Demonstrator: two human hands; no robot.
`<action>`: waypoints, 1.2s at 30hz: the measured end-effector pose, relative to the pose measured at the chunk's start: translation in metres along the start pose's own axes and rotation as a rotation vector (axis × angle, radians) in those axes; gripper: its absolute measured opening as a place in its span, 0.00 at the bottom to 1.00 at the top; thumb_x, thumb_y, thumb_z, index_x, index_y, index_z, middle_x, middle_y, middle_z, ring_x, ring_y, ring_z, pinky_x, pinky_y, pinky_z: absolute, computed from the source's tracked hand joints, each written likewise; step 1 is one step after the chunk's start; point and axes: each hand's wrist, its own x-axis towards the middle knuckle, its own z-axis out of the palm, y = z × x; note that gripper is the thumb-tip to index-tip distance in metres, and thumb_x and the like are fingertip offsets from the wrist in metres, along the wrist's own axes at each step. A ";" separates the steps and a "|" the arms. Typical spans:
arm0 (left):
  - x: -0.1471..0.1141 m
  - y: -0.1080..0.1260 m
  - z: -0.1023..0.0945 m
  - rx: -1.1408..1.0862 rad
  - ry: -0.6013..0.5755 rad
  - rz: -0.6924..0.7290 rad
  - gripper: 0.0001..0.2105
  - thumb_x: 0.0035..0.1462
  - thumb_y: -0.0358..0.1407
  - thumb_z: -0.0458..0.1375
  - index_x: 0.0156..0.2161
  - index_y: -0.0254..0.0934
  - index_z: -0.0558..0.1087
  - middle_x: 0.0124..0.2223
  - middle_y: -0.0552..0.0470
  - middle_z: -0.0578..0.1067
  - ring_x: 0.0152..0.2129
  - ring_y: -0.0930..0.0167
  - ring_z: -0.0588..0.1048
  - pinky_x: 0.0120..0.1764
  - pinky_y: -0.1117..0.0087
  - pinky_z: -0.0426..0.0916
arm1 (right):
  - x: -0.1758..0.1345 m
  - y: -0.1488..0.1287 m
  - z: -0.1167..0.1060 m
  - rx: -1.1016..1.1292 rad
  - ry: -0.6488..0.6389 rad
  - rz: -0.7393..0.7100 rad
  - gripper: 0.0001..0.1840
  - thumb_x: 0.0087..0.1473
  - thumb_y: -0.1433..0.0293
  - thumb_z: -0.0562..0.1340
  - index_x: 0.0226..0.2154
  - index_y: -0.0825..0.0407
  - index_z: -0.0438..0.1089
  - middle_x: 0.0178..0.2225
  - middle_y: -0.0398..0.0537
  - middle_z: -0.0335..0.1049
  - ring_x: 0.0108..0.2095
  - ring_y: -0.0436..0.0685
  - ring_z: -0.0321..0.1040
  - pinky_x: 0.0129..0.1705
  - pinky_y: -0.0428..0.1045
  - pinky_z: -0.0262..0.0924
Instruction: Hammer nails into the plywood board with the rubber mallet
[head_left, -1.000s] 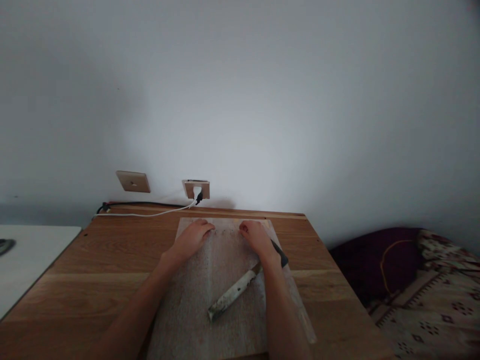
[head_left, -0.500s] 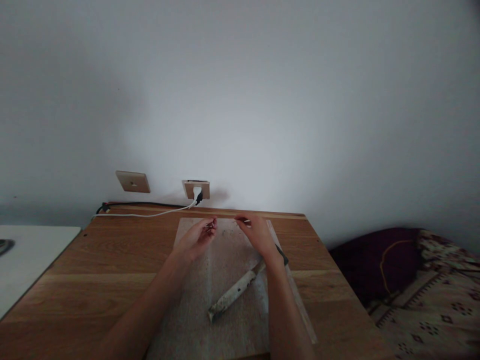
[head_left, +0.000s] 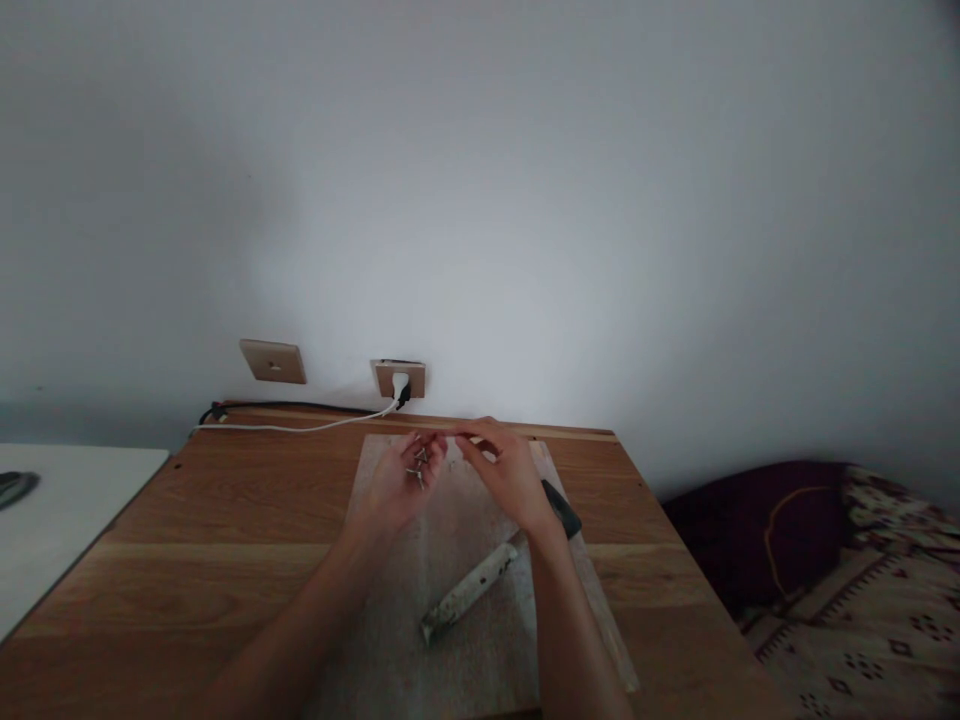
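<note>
My left hand (head_left: 401, 478) is cupped over the far part of a pale, worn wooden board (head_left: 480, 675), palm partly up, its fingers curled around several thin metal nails (head_left: 420, 466). The fingertips of my right hand (head_left: 510, 468) are pinched together and meet those of my left. Whatever lies between them is too small to make out. Below the hands, a hammer lies slantwise on the board, with a scuffed whitish handle (head_left: 469, 592) and a dark head (head_left: 562, 509). My right forearm hides the part between handle and head.
The board rests on a wooden table (head_left: 247, 560) against a white wall. A socket (head_left: 382, 378) with plugs feeds a white cable (head_left: 300, 430) along the back edge. At left is a white surface (head_left: 67, 530); at right, patterned fabric (head_left: 847, 620) and a dark purple cloth (head_left: 727, 530).
My right hand has moved left until its fingertips meet my left hand's. My left hand has turned, so the nails in its palm show more clearly. The hammer stays on the board.
</note>
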 end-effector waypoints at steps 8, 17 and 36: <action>0.000 0.014 -0.003 -0.445 0.209 -0.098 0.12 0.67 0.26 0.48 0.31 0.33 0.68 0.26 0.49 0.71 0.20 0.74 0.71 0.19 0.79 0.66 | -0.002 0.061 0.011 -0.533 -0.144 0.316 0.08 0.63 0.70 0.63 0.43 0.55 0.76 0.38 0.54 0.79 0.39 0.59 0.75 0.45 0.52 0.65; 0.001 0.021 -0.011 -0.275 -0.004 -0.220 0.18 0.69 0.30 0.48 0.25 0.37 0.59 0.20 0.61 0.56 0.09 0.81 0.53 0.10 0.80 0.44 | -0.004 0.070 0.021 -0.588 -0.229 0.324 0.10 0.56 0.81 0.59 0.35 0.52 0.73 0.39 0.53 0.77 0.39 0.57 0.73 0.43 0.49 0.60; -0.012 -0.010 0.014 -0.481 0.012 -0.331 0.16 0.70 0.33 0.45 0.28 0.36 0.62 0.22 0.58 0.59 0.12 0.80 0.57 0.11 0.83 0.48 | 0.011 0.088 0.015 0.609 0.429 0.470 0.09 0.48 0.61 0.63 0.31 0.49 0.70 0.20 0.37 0.63 0.20 0.50 0.58 0.21 0.46 0.49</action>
